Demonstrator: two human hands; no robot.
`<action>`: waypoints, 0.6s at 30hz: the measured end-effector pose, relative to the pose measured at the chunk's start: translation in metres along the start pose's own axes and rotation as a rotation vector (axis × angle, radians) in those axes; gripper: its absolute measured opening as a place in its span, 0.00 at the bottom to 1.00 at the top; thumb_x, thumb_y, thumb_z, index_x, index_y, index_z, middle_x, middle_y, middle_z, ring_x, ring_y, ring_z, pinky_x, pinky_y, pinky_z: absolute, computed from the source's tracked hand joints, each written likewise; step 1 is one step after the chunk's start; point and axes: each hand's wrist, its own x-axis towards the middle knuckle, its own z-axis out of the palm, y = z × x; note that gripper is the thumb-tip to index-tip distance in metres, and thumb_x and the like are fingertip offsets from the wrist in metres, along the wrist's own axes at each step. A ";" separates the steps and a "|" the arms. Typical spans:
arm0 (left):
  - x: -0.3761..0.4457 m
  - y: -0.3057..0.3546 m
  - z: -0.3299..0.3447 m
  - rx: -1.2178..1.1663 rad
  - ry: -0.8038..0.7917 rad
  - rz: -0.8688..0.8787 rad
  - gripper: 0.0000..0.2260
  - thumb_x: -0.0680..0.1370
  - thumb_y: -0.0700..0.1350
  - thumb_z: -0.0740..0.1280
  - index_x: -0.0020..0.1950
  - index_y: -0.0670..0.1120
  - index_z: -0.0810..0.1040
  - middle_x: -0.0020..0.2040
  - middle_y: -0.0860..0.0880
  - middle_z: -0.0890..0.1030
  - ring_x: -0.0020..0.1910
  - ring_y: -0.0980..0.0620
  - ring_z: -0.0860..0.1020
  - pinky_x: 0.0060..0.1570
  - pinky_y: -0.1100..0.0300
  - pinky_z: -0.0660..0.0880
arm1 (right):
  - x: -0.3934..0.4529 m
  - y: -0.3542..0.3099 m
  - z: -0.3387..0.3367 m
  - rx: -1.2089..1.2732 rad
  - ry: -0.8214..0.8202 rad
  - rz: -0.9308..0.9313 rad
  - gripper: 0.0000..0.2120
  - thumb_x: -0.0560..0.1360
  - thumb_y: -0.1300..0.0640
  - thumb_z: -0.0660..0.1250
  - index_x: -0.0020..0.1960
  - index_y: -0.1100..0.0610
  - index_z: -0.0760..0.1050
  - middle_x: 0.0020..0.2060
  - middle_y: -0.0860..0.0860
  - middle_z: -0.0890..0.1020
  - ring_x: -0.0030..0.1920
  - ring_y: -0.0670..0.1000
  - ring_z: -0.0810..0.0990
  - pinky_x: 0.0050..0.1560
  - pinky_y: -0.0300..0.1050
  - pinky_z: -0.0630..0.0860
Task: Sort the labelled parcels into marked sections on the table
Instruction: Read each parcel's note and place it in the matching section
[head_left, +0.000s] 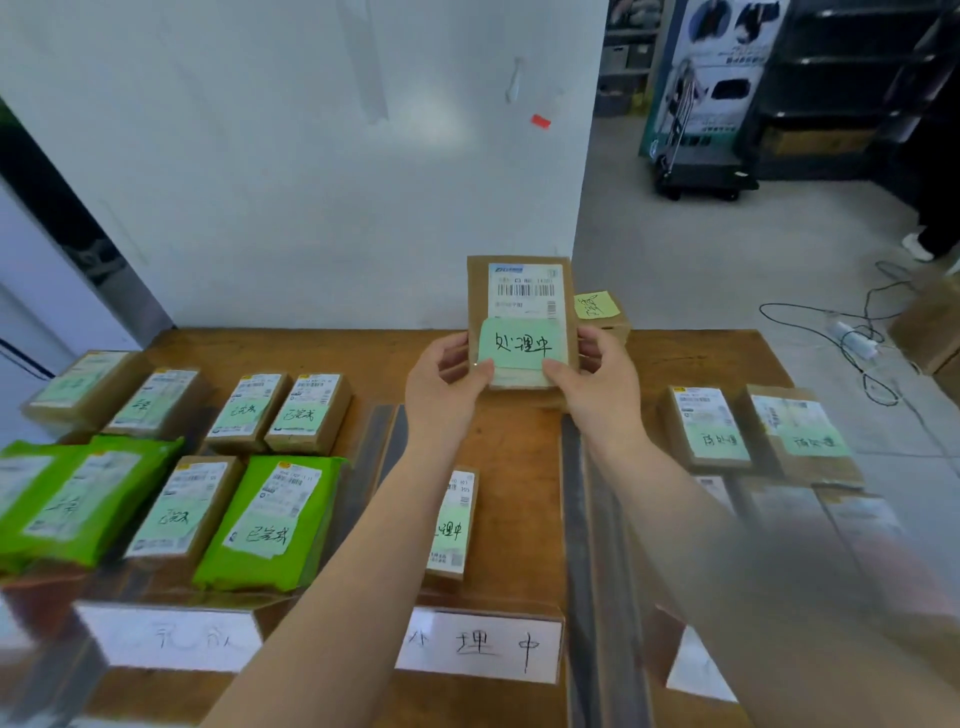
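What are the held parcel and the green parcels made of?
Held parcel: looks like matte brown cardboard or kraft paper, flat with crisp edges, a paper label on it. Green parcels: probably plastic film mailers, going by their glossy sheen, wrinkles and soft bulging shape.

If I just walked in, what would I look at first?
Probably the brown parcel held up in the middle by the left hand and the right hand, with a pale green note stuck on its front. Next, the bright green bags at the left of the wooden table, among brown parcels with green notes.
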 end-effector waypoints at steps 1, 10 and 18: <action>-0.008 0.003 -0.002 0.003 0.001 0.012 0.14 0.74 0.41 0.70 0.59 0.48 0.76 0.56 0.50 0.80 0.53 0.56 0.78 0.40 0.73 0.74 | -0.008 -0.002 -0.005 0.013 -0.008 0.011 0.23 0.73 0.61 0.70 0.66 0.55 0.69 0.61 0.50 0.76 0.62 0.48 0.74 0.57 0.42 0.77; -0.049 -0.006 -0.013 0.017 -0.051 -0.054 0.13 0.74 0.39 0.70 0.57 0.48 0.76 0.50 0.53 0.79 0.51 0.55 0.78 0.48 0.63 0.78 | -0.048 0.013 -0.021 0.065 -0.057 0.076 0.21 0.73 0.63 0.70 0.63 0.56 0.69 0.59 0.51 0.78 0.57 0.45 0.75 0.53 0.40 0.78; -0.060 -0.053 -0.017 0.130 -0.141 -0.262 0.16 0.73 0.39 0.71 0.61 0.43 0.76 0.57 0.45 0.82 0.54 0.49 0.80 0.55 0.50 0.79 | -0.067 0.058 -0.013 -0.083 -0.098 0.213 0.22 0.73 0.62 0.71 0.64 0.57 0.68 0.62 0.53 0.77 0.61 0.51 0.76 0.55 0.46 0.79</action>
